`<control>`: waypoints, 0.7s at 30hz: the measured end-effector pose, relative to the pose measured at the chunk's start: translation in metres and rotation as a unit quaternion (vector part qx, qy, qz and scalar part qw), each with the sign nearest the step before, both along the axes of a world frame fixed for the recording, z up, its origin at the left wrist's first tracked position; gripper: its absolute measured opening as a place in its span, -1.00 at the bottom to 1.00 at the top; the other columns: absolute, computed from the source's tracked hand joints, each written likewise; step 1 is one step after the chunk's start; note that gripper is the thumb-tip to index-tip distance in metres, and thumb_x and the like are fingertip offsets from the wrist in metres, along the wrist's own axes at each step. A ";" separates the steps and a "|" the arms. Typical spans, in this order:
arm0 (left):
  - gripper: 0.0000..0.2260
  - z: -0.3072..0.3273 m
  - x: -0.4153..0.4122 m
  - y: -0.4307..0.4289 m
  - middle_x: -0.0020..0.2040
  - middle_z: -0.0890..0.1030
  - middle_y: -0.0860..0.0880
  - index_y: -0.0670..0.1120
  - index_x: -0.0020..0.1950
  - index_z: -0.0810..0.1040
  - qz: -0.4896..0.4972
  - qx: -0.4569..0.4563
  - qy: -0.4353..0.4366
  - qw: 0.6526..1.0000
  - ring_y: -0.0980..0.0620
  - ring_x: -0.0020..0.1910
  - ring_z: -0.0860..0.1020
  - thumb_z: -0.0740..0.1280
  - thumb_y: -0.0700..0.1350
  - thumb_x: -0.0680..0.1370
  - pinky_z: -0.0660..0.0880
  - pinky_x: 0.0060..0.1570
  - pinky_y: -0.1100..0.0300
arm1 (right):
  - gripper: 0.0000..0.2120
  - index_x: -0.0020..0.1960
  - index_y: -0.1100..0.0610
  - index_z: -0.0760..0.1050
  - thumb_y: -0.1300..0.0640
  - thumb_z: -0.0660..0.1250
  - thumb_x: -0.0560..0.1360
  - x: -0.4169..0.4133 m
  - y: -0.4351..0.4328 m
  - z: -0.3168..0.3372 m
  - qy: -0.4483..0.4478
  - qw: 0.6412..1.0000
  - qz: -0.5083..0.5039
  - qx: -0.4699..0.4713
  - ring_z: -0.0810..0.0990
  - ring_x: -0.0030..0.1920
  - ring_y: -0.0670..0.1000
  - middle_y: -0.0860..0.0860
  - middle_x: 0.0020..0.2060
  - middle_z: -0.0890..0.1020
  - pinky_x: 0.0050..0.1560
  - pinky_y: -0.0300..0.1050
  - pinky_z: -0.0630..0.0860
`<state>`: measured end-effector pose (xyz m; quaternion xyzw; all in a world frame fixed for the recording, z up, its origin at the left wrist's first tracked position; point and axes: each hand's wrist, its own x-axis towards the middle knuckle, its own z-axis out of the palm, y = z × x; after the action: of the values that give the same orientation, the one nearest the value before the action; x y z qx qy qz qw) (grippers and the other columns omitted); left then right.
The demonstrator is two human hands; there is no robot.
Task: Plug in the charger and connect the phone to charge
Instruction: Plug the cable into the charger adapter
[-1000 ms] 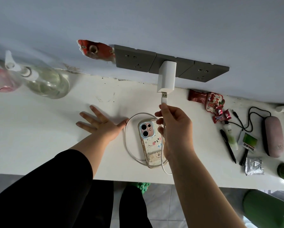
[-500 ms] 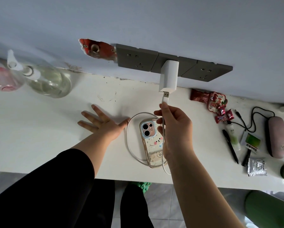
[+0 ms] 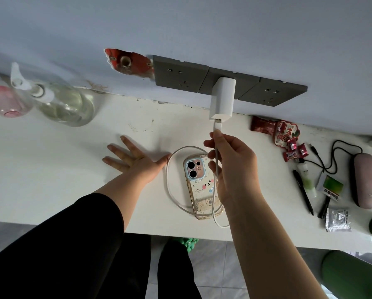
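A white charger block [image 3: 222, 98] is plugged into the middle grey wall socket [image 3: 228, 84]. My right hand [image 3: 232, 165] pinches the white cable [image 3: 170, 190] just below its USB plug [image 3: 217, 124], whose metal tip sits at the charger's underside port. The cable loops on the white counter around a phone [image 3: 200, 186], which lies face down in a clear cartoon case. The cable's far end at the phone is hidden. My left hand [image 3: 135, 160] rests flat on the counter, fingers spread, left of the phone.
A clear spray bottle [image 3: 60, 100] and a pink bottle [image 3: 4, 98] lie at the left. To the right are red candy wrappers [image 3: 284, 134], a black pen [image 3: 302, 192], a pink case [image 3: 364, 180] with a black cord and a foil packet [image 3: 337, 220]. A hole in the wall [image 3: 127, 62] sits left of the sockets.
The USB plug in my right hand has dropped slightly from the charger, so its metal tip shows now. My left hand has stayed flat.
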<state>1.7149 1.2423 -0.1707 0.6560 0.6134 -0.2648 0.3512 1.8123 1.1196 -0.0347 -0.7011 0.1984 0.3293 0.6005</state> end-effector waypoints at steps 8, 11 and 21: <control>0.26 -0.002 -0.002 0.001 0.48 -0.47 -0.17 0.02 0.42 -0.53 0.000 -0.001 -0.006 1.000 -0.38 0.42 -0.43 0.26 0.54 0.14 -0.32 0.35 -0.34 | -0.89 -0.16 0.14 0.64 0.15 0.38 0.51 0.005 -0.002 0.002 0.027 0.999 -0.012 0.041 0.62 -0.31 -0.07 0.01 -0.31 0.72 -0.18 -0.19 0.52; 0.27 -0.003 -0.002 0.001 0.48 -0.47 -0.16 0.02 0.42 -0.53 0.001 0.000 -0.007 1.000 -0.38 0.42 -0.43 0.24 0.56 0.12 -0.32 0.35 -0.35 | -0.89 -0.14 0.17 0.64 0.17 0.37 0.51 0.006 -0.001 0.002 0.032 0.998 -0.011 0.048 0.64 -0.29 -0.04 0.05 -0.29 0.72 -0.12 -0.14 0.56; 0.27 -0.004 -0.002 0.001 0.48 -0.47 -0.15 0.04 0.41 -0.54 0.003 -0.002 -0.009 1.000 -0.37 0.42 -0.43 0.25 0.56 0.12 -0.29 0.35 -0.37 | -0.90 -0.16 0.20 0.63 0.21 0.38 0.50 0.014 0.000 0.002 0.035 0.998 -0.003 0.057 0.67 -0.30 -0.05 0.03 -0.34 0.72 -0.06 -0.15 0.60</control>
<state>1.7125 1.2431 -0.1750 0.6558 0.6120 -0.2586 0.3586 1.8266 1.1195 -0.0327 -0.6530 0.2022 0.3622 0.6337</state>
